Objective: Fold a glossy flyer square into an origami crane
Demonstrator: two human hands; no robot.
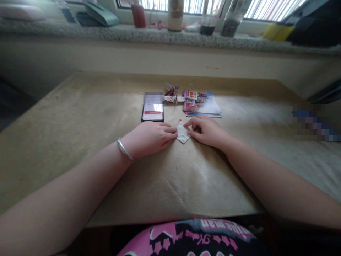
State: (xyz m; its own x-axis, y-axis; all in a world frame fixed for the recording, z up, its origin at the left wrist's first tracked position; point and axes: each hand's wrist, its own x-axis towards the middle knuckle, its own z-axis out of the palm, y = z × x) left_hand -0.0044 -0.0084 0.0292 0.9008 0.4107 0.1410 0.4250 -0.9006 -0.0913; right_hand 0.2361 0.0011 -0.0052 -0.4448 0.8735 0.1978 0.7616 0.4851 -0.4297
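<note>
A small piece of folded paper [183, 133], pale with printed marks and a reddish tip, lies on the table between my two hands. My left hand [154, 137] rests flat from the left, its fingers stretched out and their tips touching the paper's left edge. From the right, my right hand [206, 131] holds the paper's right edge with thumb and forefinger, while its other fingers curl in. A phone [153, 111] with a lit screen lies just beyond my left hand. Past my right hand is a stack of colourful printed sheets [206, 104].
Between phone and stack sits a crumpled or folded paper piece [174, 99] with dark, pointed parts. A sill [149, 35] holding bottles and jars runs behind the table [80, 103]. A blurred blue item [317, 124] lies at the right edge.
</note>
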